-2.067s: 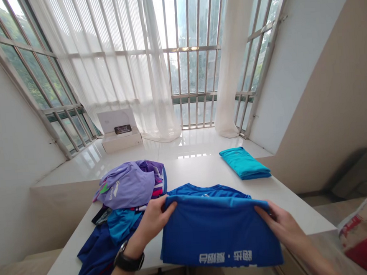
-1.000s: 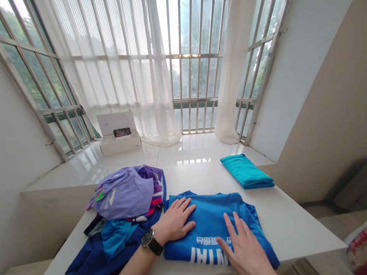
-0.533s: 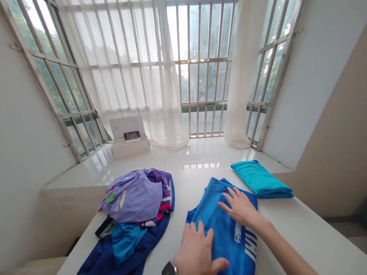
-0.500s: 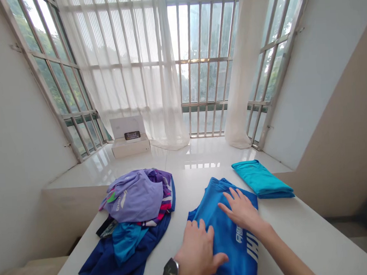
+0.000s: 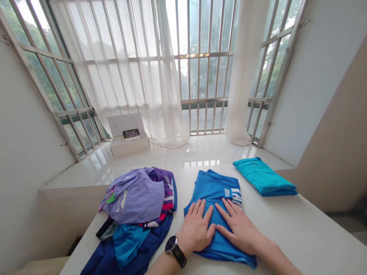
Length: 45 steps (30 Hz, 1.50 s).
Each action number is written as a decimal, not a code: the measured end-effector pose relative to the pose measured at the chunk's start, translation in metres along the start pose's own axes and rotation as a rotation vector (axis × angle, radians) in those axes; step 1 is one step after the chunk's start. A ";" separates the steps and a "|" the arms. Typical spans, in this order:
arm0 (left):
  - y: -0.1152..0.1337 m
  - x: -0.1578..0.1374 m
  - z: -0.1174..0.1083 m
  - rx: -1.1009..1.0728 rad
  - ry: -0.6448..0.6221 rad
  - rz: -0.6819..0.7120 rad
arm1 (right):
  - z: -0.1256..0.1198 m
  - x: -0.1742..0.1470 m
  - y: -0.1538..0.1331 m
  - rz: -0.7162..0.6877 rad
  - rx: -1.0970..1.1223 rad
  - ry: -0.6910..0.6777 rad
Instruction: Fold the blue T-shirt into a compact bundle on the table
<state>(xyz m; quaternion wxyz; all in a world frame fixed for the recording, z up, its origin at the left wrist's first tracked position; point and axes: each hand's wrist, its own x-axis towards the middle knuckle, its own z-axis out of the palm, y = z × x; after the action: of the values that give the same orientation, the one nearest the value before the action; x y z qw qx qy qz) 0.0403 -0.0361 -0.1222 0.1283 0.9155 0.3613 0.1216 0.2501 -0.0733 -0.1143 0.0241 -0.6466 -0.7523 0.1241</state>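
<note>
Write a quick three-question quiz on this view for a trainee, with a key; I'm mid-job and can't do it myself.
1. Multiple choice: what are the left hand and right hand resting on?
A) the white box
B) the blue garment with white lettering
C) the folded turquoise garment
2. True or false: the lilac garment lies on top of the clothes pile.
3. Fill in: the watch is on the ____ wrist.

Key: 1. B; 2. True; 3. left
</note>
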 end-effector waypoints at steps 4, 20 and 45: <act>-0.002 0.004 0.002 0.019 0.086 -0.144 | -0.019 0.029 0.009 -0.138 0.028 -0.044; -0.021 -0.009 -0.031 -0.098 -0.098 -0.052 | 0.013 0.006 -0.008 -0.050 -0.012 0.121; -0.023 -0.017 -0.070 -0.212 0.091 -0.105 | -0.018 -0.005 -0.023 -0.181 0.394 0.194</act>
<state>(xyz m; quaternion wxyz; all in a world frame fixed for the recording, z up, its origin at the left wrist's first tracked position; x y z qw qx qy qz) -0.0079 -0.0211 -0.0665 0.2142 0.8702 0.3992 0.1936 0.2324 -0.0782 -0.0915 0.2331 -0.5681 -0.7627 0.2030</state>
